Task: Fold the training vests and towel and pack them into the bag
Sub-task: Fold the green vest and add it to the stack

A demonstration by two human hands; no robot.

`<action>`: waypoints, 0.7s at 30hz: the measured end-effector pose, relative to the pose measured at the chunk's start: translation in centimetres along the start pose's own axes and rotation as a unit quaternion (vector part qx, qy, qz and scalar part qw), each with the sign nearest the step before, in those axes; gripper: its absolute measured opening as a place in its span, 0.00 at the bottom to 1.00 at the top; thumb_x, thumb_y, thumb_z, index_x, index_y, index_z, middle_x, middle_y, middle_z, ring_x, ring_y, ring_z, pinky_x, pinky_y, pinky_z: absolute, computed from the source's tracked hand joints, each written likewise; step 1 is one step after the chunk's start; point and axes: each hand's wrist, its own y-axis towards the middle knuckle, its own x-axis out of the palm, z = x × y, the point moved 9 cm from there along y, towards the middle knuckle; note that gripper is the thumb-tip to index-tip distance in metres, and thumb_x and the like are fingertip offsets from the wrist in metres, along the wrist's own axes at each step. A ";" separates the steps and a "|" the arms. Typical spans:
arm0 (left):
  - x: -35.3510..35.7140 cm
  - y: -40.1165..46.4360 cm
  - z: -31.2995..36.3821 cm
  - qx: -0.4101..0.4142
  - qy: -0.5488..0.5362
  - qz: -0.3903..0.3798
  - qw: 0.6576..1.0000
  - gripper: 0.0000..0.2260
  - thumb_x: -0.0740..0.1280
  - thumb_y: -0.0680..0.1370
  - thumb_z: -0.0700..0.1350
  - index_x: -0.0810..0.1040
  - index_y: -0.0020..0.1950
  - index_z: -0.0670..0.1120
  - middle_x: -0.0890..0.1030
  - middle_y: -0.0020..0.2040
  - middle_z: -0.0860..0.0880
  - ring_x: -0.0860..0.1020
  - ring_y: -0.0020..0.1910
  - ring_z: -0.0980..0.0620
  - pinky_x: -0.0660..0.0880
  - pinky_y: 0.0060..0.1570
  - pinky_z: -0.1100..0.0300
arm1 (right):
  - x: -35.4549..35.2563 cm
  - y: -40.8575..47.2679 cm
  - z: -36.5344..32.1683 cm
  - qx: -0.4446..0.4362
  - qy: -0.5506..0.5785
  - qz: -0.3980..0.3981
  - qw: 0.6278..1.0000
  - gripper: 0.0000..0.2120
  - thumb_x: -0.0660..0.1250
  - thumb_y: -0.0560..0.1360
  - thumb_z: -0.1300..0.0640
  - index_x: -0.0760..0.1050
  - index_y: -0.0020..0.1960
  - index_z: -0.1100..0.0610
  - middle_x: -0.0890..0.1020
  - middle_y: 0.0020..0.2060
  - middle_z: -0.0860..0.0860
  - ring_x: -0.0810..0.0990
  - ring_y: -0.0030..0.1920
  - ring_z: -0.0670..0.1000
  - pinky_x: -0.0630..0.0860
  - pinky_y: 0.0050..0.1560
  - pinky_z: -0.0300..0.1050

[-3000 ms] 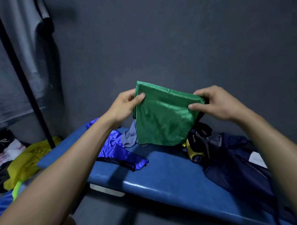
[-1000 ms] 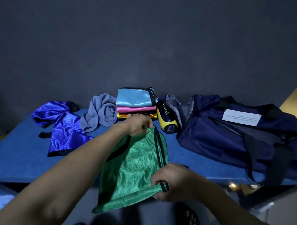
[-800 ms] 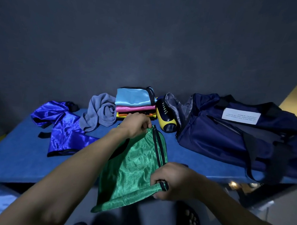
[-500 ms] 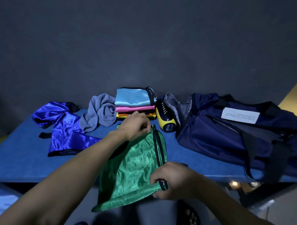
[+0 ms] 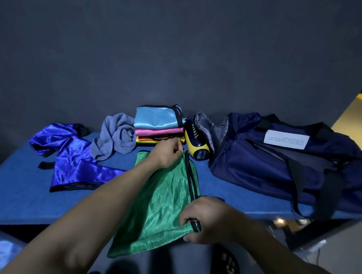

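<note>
Your left hand (image 5: 167, 154) pinches the far edge of the green vest (image 5: 165, 200), fingers curled on the fabric just beside its black trim, close in front of the folded stack. Your right hand (image 5: 206, 219) grips the near right corner of the same vest, fingers and thumb closed round the black-edged hem. The vest lies lengthwise between your two hands, its far part flat on the blue desk (image 5: 20, 184) and its near part hanging over the front edge.

Behind your left hand sits a stack of folded vests (image 5: 158, 125): light blue on top, pink under it, and yellow and orange at the bottom. The grey towel (image 5: 116, 136) lies crumpled just left of that stack, touching it. Further left, the shiny blue vest (image 5: 72, 155) is spread out unfolded on the desk, its black-trimmed edge toward you.

Right of the stack, a yellow and dark shoe (image 5: 196, 143) rests at the mouth of the navy bag (image 5: 277, 169), partly inside its grey-lined opening. The bag lies on its side across the right end of the desk, a white label (image 5: 286, 139) on top and a dark strap hanging over the front edge.
</note>
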 end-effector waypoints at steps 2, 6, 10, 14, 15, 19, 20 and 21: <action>0.4 -0.2 0.1 -0.001 0.025 0.017 1.000 0.03 0.62 0.84 0.45 0.73 0.50 0.49 0.79 0.45 0.51 0.78 0.44 0.49 0.77 0.46 0.49 | -0.2 -0.2 0.0 -0.011 -0.004 0.010 1.000 0.15 0.71 0.76 0.47 0.80 0.61 0.51 0.83 0.53 0.48 0.78 0.54 0.50 0.75 0.55 0.50; 0.3 -0.6 0.7 0.003 0.068 0.054 0.996 0.04 0.58 0.85 0.46 0.70 0.52 0.48 0.77 0.43 0.49 0.75 0.40 0.50 0.70 0.37 0.53 | -0.5 -0.7 -0.6 -0.054 -0.033 0.055 0.996 0.13 0.73 0.74 0.48 0.80 0.57 0.52 0.82 0.51 0.48 0.77 0.51 0.51 0.74 0.51 0.49; 0.5 -0.5 1.0 -0.025 0.103 0.075 0.992 0.04 0.57 0.85 0.45 0.68 0.52 0.47 0.76 0.39 0.49 0.73 0.36 0.50 0.71 0.39 0.51 | -0.5 -1.7 -0.9 -0.078 -0.055 0.091 0.991 0.10 0.70 0.66 0.52 0.74 0.47 0.50 0.75 0.41 0.45 0.69 0.42 0.47 0.65 0.41 0.46; 1.5 -0.8 1.5 -0.012 0.154 0.103 0.983 0.02 0.58 0.84 0.43 0.69 0.52 0.48 0.76 0.43 0.50 0.73 0.42 0.48 0.69 0.50 0.49 | -0.4 -2.3 -0.7 -0.071 -0.086 0.109 0.988 0.11 0.65 0.64 0.51 0.66 0.43 0.47 0.68 0.38 0.43 0.65 0.40 0.47 0.59 0.40 0.46; 1.7 -0.8 1.8 0.007 0.159 0.106 0.982 0.02 0.58 0.84 0.42 0.69 0.53 0.49 0.76 0.46 0.51 0.73 0.45 0.48 0.68 0.51 0.50 | -0.5 -2.3 -0.8 -0.073 -0.091 0.114 0.987 0.11 0.65 0.64 0.50 0.64 0.43 0.46 0.67 0.38 0.43 0.64 0.40 0.47 0.59 0.41 0.46; 1.5 -0.4 2.0 0.057 0.124 0.089 0.987 0.03 0.61 0.84 0.46 0.72 0.51 0.52 0.77 0.48 0.53 0.75 0.49 0.49 0.71 0.55 0.50 | -1.7 -2.8 -1.2 -0.074 -0.081 0.147 0.983 0.13 0.67 0.66 0.52 0.62 0.43 0.46 0.67 0.39 0.43 0.65 0.41 0.47 0.65 0.41 0.46; 1.5 -0.4 2.0 0.066 0.123 0.085 0.987 0.03 0.63 0.84 0.47 0.73 0.51 0.52 0.78 0.48 0.53 0.75 0.50 0.50 0.71 0.57 0.49 | -2.0 -2.9 -1.2 -0.073 -0.070 0.152 0.983 0.12 0.66 0.67 0.53 0.63 0.43 0.47 0.67 0.39 0.43 0.65 0.41 0.47 0.66 0.42 0.47; 1.4 -0.3 2.0 0.075 0.131 0.081 0.985 0.02 0.64 0.84 0.49 0.74 0.53 0.53 0.78 0.51 0.53 0.74 0.51 0.51 0.70 0.58 0.50 | -2.3 -3.0 -1.2 -0.069 -0.059 0.155 0.984 0.11 0.66 0.68 0.53 0.63 0.43 0.48 0.68 0.38 0.43 0.66 0.41 0.48 0.66 0.43 0.48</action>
